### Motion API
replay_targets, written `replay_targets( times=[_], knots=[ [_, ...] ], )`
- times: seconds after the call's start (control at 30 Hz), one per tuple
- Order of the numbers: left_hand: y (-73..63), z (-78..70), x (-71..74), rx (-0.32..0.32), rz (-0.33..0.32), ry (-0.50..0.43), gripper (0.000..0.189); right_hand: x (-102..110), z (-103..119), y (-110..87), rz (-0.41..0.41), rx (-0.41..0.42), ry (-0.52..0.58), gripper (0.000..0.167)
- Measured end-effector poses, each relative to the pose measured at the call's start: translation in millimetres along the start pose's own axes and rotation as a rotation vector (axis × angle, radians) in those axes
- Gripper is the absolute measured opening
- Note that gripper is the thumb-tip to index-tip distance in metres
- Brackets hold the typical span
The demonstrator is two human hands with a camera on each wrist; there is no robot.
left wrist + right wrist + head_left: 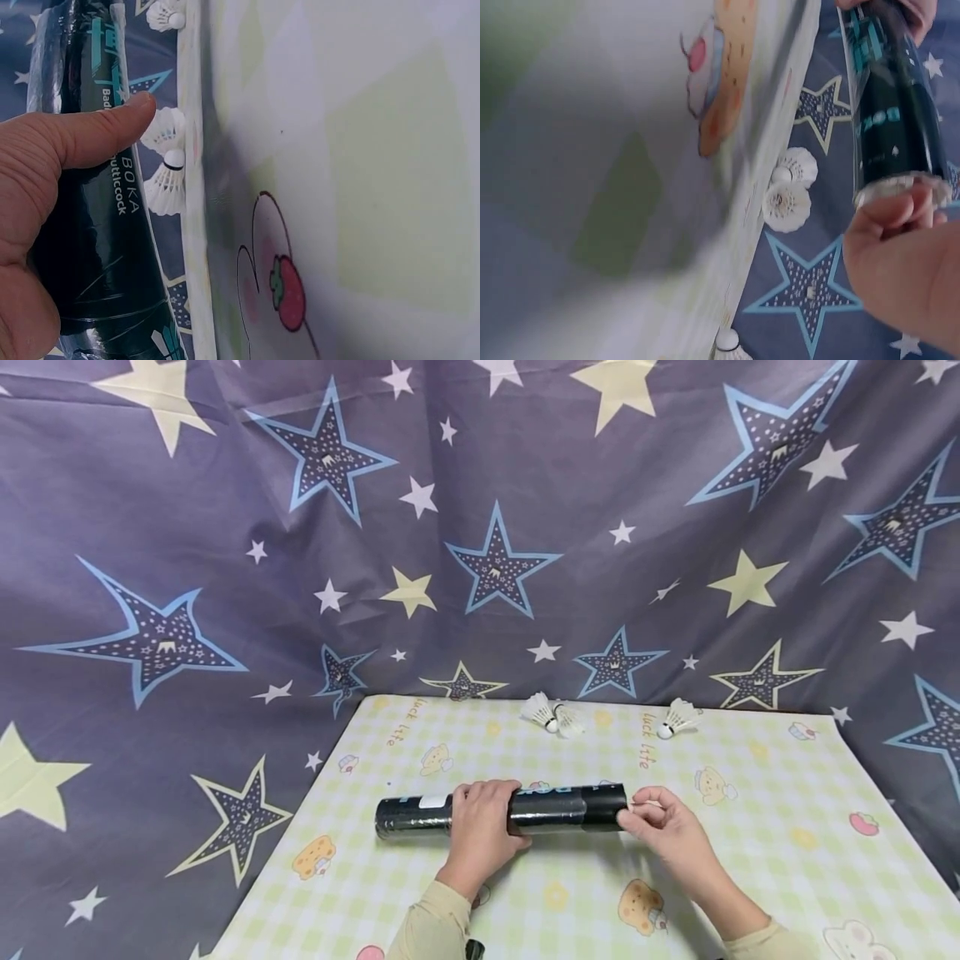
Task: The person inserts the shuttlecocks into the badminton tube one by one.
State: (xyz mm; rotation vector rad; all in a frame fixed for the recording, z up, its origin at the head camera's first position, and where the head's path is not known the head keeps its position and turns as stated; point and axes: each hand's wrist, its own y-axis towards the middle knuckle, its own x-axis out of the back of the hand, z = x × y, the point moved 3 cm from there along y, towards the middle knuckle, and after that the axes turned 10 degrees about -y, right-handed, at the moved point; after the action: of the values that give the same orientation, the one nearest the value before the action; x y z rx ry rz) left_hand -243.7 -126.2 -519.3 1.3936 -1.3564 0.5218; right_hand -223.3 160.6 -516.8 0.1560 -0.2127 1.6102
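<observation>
A black shuttlecock tube (555,810) with blue lettering and a glossy clear wrap lies crosswise over the table. My left hand (486,822) grips it around the middle from above. In the left wrist view the thumb (112,131) stretches across the printed side. At the tube's right end is my right hand (667,827), thumb and curled fingers pinching at the rim. Seen from the right wrist, a whitish edge (900,186) rings that end and the fingertips (889,210) overlap it; the inside of the tube is hidden.
Two white shuttlecocks (551,714) lie against each other near the table's back edge, and another shuttlecock (678,718) is farther right. A light checked cloth (555,860) with cartoon prints covers the table. A dark star-patterned curtain (420,543) hangs behind it.
</observation>
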Motion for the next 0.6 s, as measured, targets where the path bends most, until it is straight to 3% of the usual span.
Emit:
replay_targets(
  times=[0.17, 0.37, 0.6],
  knots=[
    [-1.3, -0.4, -0.9, -0.007, -0.004, -0.001, 0.087, -12.1, 3.4, 0.0, -0.006, 0.009, -0.024, 0.043],
    [-1.8, 2.1, 2.0, 0.002, -0.007, -0.008, 0.088, -23.8, 9.5, -0.2, 0.054, 0.105, -0.030, 0.036],
    [-1.2, 2.0, 3.6, -0.005, -0.011, -0.017, 0.087, -16.6, 12.6, 0.0, 0.016, 0.134, -0.044, 0.036]
  ],
)
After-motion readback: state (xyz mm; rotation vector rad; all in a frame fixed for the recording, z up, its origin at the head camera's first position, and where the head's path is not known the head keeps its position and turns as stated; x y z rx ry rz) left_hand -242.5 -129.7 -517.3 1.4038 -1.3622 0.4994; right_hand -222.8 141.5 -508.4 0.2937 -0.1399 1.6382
